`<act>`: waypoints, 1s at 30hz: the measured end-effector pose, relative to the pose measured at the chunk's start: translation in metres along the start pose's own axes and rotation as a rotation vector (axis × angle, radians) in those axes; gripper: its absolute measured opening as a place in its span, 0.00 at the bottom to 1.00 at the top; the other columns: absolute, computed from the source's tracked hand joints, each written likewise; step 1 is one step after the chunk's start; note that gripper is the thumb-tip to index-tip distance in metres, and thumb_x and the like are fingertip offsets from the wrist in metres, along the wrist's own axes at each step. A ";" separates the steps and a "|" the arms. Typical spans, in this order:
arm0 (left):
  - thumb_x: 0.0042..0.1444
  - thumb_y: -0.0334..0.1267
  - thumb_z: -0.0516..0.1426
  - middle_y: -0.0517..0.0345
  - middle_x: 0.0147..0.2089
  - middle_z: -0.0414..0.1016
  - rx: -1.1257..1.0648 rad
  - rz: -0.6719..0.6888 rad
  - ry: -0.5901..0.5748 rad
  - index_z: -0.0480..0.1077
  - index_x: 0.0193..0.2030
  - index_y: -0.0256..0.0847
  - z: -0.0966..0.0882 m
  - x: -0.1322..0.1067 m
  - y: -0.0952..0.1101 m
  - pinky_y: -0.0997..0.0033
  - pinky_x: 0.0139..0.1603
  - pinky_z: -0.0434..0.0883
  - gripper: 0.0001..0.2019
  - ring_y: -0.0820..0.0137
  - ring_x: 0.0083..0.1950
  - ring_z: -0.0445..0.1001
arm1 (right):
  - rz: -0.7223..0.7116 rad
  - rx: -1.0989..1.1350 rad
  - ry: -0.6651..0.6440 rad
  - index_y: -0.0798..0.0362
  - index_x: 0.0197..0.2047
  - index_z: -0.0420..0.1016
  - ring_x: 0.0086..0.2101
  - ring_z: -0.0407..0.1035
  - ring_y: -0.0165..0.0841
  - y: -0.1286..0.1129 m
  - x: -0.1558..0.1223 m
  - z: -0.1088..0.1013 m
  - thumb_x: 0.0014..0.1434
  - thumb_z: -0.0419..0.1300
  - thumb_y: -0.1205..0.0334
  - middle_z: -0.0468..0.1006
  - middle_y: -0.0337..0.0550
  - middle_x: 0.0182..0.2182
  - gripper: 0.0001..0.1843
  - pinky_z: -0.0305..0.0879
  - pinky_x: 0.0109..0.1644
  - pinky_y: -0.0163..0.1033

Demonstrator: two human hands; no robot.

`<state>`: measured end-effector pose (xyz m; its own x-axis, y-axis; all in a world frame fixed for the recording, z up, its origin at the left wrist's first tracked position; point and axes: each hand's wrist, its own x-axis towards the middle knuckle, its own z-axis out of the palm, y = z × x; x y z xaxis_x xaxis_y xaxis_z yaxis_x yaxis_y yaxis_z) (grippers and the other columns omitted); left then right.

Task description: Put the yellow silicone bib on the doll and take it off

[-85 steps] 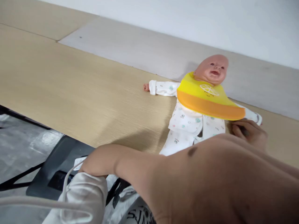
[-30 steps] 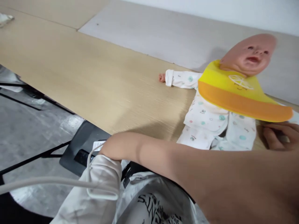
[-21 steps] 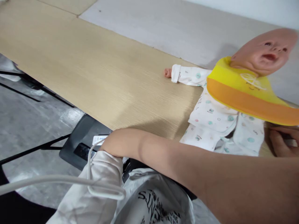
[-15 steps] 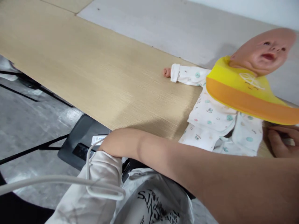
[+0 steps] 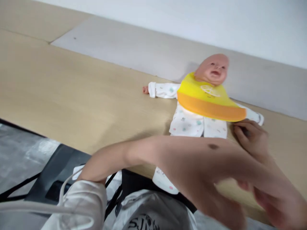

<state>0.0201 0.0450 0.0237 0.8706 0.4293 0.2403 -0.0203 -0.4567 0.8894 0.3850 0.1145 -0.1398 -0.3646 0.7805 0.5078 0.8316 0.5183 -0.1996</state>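
A baby doll [image 5: 217, 70] lies on its back in a white printed outfit [image 5: 185, 123], with a yellow and orange bib [image 5: 211, 107] round its neck. My right hand [image 5: 254, 137] is at the bib's lower right corner, beside the doll's sleeve. Its fingers are curled, and whether they pinch the bib edge is hidden. Close to the camera, my left hand [image 5: 203, 172] reaches across the doll's lower body and covers much of it. The thumb stands apart from the blurred fingers, and nothing shows in them.
The wooden table [image 5: 72, 95] runs along a white wall [image 5: 192, 22], with a grey strip [image 5: 120, 51] at the back. A black chair [image 5: 57, 172] stands at the near edge. A white cable [image 5: 35, 207] hangs across my left sleeve [image 5: 81, 204].
The view has shifted, so the doll now appears smaller and further left. My left hand has come into view, and my right hand shows more fully, still by the bib's corner.
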 end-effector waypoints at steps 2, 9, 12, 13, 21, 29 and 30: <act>0.58 0.23 0.54 0.63 0.39 0.79 0.007 0.050 -0.008 0.72 0.40 0.37 -0.011 0.009 -0.011 0.83 0.44 0.73 0.09 0.79 0.41 0.76 | 0.017 0.025 -0.018 0.54 0.38 0.77 0.39 0.74 0.35 -0.003 0.001 0.001 0.63 0.57 0.55 0.79 0.50 0.39 0.12 0.70 0.47 0.38; 0.55 0.32 0.54 0.59 0.34 0.76 0.419 -0.268 0.704 0.71 0.34 0.39 -0.054 0.004 -0.108 0.73 0.39 0.70 0.04 0.72 0.36 0.73 | 0.025 0.134 0.092 0.54 0.40 0.75 0.38 0.74 0.34 -0.015 0.002 -0.003 0.63 0.55 0.60 0.79 0.47 0.39 0.09 0.71 0.39 0.38; 0.50 0.33 0.56 0.54 0.44 0.76 0.569 -0.327 0.773 0.72 0.40 0.41 -0.067 0.001 -0.139 0.64 0.53 0.69 0.09 0.66 0.47 0.73 | 0.100 0.208 0.172 0.54 0.40 0.75 0.35 0.73 0.33 -0.028 0.014 -0.012 0.62 0.55 0.62 0.78 0.47 0.37 0.09 0.68 0.31 0.34; 0.51 0.35 0.56 0.54 0.47 0.76 0.552 -0.351 0.768 0.72 0.41 0.42 -0.071 0.002 -0.146 0.63 0.56 0.68 0.10 0.65 0.50 0.72 | 0.128 0.235 0.185 0.54 0.39 0.75 0.34 0.72 0.32 -0.032 0.022 -0.015 0.62 0.55 0.61 0.78 0.46 0.36 0.08 0.67 0.31 0.34; 0.46 0.33 0.59 0.55 0.39 0.76 -0.027 -0.717 1.076 0.71 0.49 0.38 -0.121 0.053 -0.190 0.73 0.36 0.67 0.20 0.67 0.41 0.74 | 0.558 0.552 0.041 0.56 0.37 0.76 0.34 0.72 0.31 -0.020 0.140 0.021 0.54 0.58 0.61 0.79 0.45 0.36 0.10 0.67 0.39 0.34; 0.44 0.32 0.60 0.63 0.22 0.71 -0.257 -0.718 0.986 0.73 0.47 0.36 -0.141 0.093 -0.215 0.74 0.26 0.65 0.20 0.69 0.25 0.71 | 0.784 0.957 -0.120 0.58 0.33 0.74 0.26 0.69 0.30 -0.011 0.200 0.087 0.52 0.54 0.65 0.78 0.44 0.28 0.09 0.66 0.31 0.34; 0.44 0.31 0.60 0.63 0.21 0.70 -0.259 -0.717 0.980 0.74 0.45 0.36 -0.143 0.094 -0.218 0.75 0.25 0.64 0.18 0.70 0.24 0.70 | 0.777 0.963 -0.108 0.58 0.32 0.74 0.27 0.69 0.30 -0.011 0.203 0.091 0.52 0.53 0.66 0.78 0.44 0.28 0.09 0.66 0.32 0.33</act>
<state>0.0364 0.2962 -0.0916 -0.0066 0.9702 -0.2420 0.1148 0.2412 0.9637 0.2638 0.2988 -0.1110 0.0158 0.9965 -0.0825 0.2130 -0.0840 -0.9734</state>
